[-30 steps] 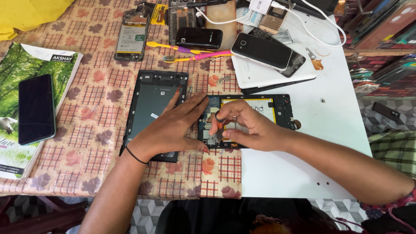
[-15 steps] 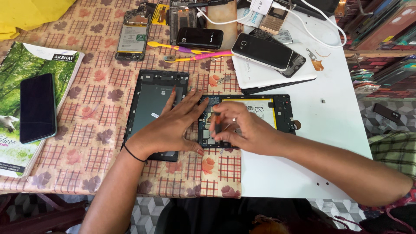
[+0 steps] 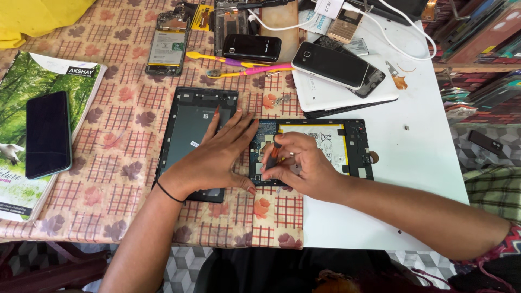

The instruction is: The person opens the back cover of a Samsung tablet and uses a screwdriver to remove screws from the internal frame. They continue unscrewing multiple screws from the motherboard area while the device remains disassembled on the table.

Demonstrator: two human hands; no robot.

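Your right hand (image 3: 298, 165) pinches a screwdriver (image 3: 273, 154) upright on the open tablet (image 3: 355, 144); your left hand (image 3: 214, 157) lies flat, holding nothing, across the back cover (image 3: 187, 127).

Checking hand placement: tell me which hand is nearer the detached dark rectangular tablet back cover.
Left. The left hand lies flat on the detached dark rectangular tablet back cover. The right hand is beside it, over the opened tablet body, holding a small screwdriver.
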